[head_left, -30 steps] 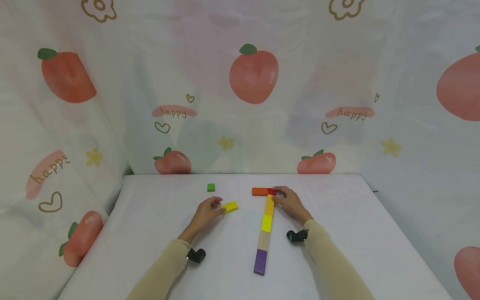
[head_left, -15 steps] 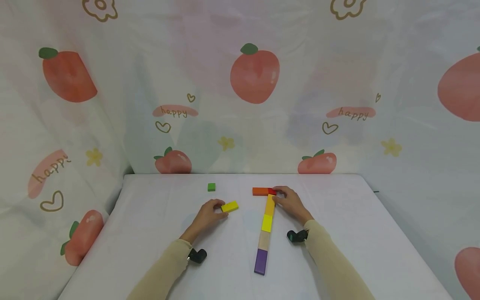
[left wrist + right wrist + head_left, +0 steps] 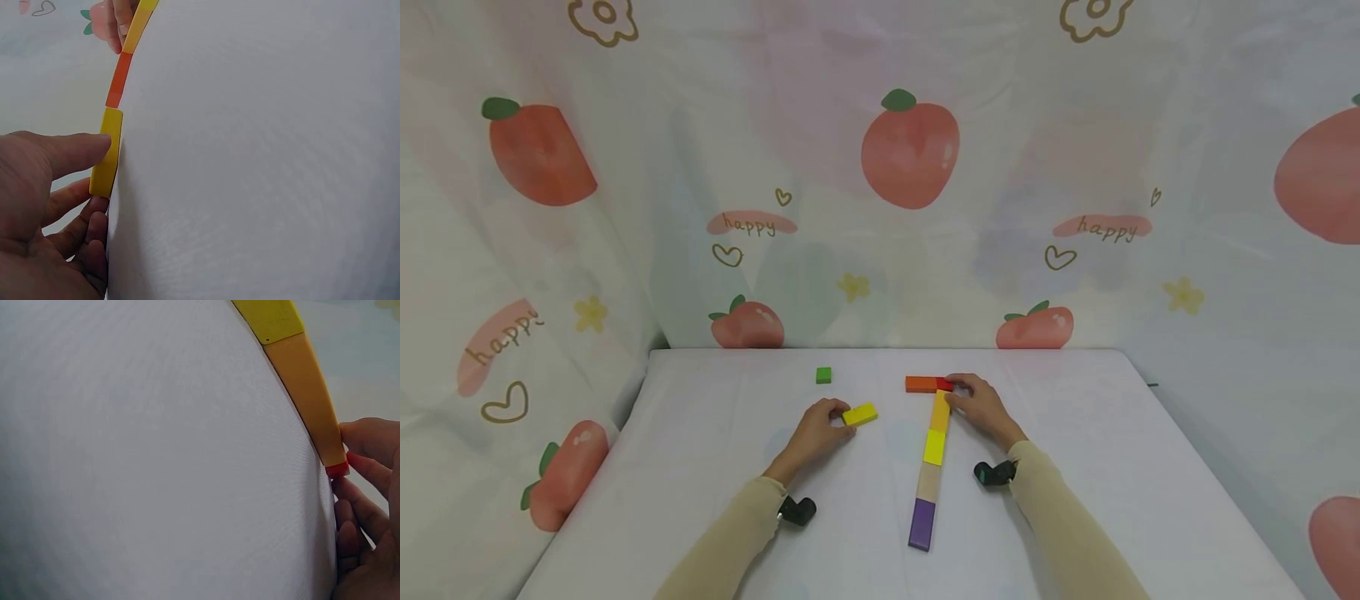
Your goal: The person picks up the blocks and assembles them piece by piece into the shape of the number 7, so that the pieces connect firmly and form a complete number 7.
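Left of the row, my left hand [image 3: 812, 435] pinches a yellow block [image 3: 862, 414], thumb on the near side and fingers behind; the left wrist view shows the thumb on that yellow block [image 3: 105, 164]. My right hand [image 3: 987, 407] holds the corner where a red block [image 3: 942, 384] meets a light orange block [image 3: 940, 412]. In the right wrist view the thumb is at the light orange block [image 3: 310, 400] and fingertips reach around the red block [image 3: 337, 469]. An orange block [image 3: 920, 384] lies end to end with the red one, extending left.
Toward me, the row continues with a bright yellow block [image 3: 934, 447], a beige block [image 3: 928, 482] and a purple block [image 3: 922, 525]. A small green block [image 3: 823, 375] lies at the back left of the white-covered table [image 3: 1060, 392]. A printed curtain [image 3: 820, 275] hangs behind it.
My left hand's fingers have shifted around the yellow block, the thumb now at its near side. The block stays in nearly the same place. My right hand has not moved.
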Action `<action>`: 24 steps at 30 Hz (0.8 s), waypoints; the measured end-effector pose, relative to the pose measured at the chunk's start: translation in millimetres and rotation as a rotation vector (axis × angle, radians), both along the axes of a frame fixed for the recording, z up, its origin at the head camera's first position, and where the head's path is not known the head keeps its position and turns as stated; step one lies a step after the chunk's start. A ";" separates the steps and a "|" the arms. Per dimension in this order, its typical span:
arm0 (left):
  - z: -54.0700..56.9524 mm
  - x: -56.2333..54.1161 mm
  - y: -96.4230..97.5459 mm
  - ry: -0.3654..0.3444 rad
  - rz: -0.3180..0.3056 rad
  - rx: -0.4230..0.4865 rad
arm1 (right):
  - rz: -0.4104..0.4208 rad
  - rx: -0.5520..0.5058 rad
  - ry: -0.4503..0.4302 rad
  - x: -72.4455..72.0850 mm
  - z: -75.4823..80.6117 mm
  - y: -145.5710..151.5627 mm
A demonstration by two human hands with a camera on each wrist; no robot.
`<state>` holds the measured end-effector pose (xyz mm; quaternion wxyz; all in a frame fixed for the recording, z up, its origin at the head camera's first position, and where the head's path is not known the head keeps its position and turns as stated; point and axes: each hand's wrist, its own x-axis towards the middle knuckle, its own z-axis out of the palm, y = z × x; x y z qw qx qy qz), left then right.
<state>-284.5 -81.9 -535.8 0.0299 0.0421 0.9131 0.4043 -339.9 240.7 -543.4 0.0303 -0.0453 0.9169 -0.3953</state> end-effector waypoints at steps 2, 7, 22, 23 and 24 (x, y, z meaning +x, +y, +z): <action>-0.9 -0.4 -0.3 0.009 -0.003 -0.006 | -0.003 -0.002 0.002 0.3 -0.1 -0.5; -2.1 -0.3 -1.0 0.027 -0.006 -0.012 | 0.000 0.001 0.012 0.2 -0.4 -0.4; -0.3 -2.6 -4.1 0.024 -0.011 0.007 | 0.001 0.010 0.008 -1.3 -1.6 0.5; 0.2 -3.3 -4.2 0.023 -0.010 0.006 | -0.001 0.008 0.007 -1.6 -1.8 0.6; 0.3 -4.4 -4.3 0.023 -0.008 0.006 | -0.001 0.009 0.008 -1.7 -1.9 0.7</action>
